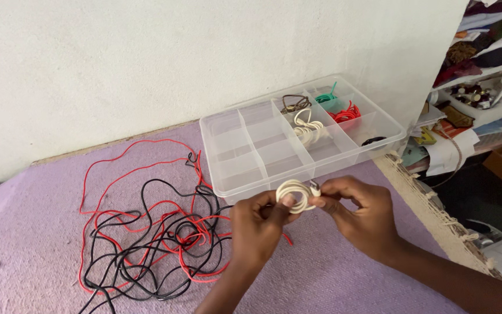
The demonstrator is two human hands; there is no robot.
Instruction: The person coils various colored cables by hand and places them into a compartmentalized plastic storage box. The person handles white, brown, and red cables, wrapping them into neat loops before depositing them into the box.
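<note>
A person's left hand [260, 224] and right hand [358, 212] meet over a purple cloth-covered worktop [30, 244], both pinching a small coil of cream-white wire [297, 195] just in front of the near wall of a clear plastic compartment box [228, 131]. The left thumb and fingers clamp the loops flat, apparently so the coil keeps its round shape, while the right fingertips grip the loose end at the coil's right side, where a short dark tip shows. The box stands near the worktop's far right corner against a white wall [146, 58]; its right-hand compartments hold other small bundles: a second cream wire bundle [308, 127], a brownish coil [295, 103], a green coil [327, 100], a red coil [347, 113] and something dark [373, 141] too small to make out. The left-hand compartments look bare. To the left of the hands lies a loose tangle of red and black wire [158, 232], spreading toward the worktop's near edge, where the frame cuts it off. Cluttered shelves [483, 70] stand beyond the right edge, their contents hard to tell apart. Both forearms run out of the picture below.
</note>
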